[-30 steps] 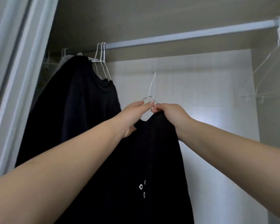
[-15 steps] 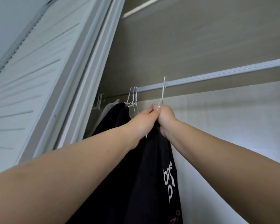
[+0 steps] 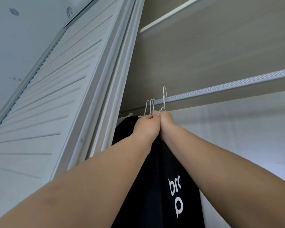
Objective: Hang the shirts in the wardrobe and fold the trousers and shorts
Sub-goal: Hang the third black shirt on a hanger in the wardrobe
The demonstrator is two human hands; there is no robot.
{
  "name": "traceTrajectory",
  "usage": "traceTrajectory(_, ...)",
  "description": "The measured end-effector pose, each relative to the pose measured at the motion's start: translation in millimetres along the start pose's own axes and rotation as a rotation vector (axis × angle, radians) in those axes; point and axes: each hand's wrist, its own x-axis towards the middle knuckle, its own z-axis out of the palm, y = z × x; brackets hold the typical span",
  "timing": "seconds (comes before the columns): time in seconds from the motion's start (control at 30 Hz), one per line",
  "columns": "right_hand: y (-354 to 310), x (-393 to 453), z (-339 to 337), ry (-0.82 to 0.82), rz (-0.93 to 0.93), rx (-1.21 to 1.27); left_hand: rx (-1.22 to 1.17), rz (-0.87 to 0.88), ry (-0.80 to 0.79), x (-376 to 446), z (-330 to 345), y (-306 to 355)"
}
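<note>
A black shirt with white lettering hangs from a white wire hanger. Both my hands are raised together at the hanger's neck: my left hand and my right hand pinch the hanger and the shirt's collar. The hanger's hook stands up in front of the wardrobe rail, its tip above the rail; I cannot tell whether it is hooked over it. Other black shirts hang on hangers just to the left on the same rail.
The white louvred wardrobe door and its frame stand close on the left. A shelf edge runs above the rail. To the right, the rail is bare in front of the pale back wall.
My hands have lifted the hanger with the shirt from well below the rail up to it and leftwards, close to the hanging shirts. The view has tilted upward.
</note>
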Motion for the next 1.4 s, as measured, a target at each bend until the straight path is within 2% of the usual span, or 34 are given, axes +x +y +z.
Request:
traceTrajectory(0.17,-13,7,1,0.0,-0.038,-0.249,0.011,0.031,0.024,-1,-3,-2)
traceTrajectory(0.3,7,16,-5,-0.037,0.0,-0.228,0.055,0.042,-0.008,-3,-3,-11)
traceTrajectory(0.4,18,14,-6,-0.04,0.052,-0.121,0.103,0.042,-0.02,-2,-3,-14)
traceTrajectory(0.63,20,-9,-17,-0.089,0.005,0.079,0.103,0.064,0.003,-4,-7,-12)
traceTrajectory(0.8,22,-45,-51,-0.182,-0.092,-0.021,0.187,0.121,-0.03,-20,-10,-17)
traceTrajectory(1.0,13,-93,-111,-0.236,-0.165,-0.2,0.219,0.062,-0.072,-63,-17,-10)
traceTrajectory(1.23,10,-178,-135,-0.462,-0.202,-0.047,0.193,-0.012,-0.126,-162,-34,30)
traceTrajectory(1.4,20,-253,-147,-0.551,-0.138,0.129,0.228,-0.094,-0.023,-267,-66,50)
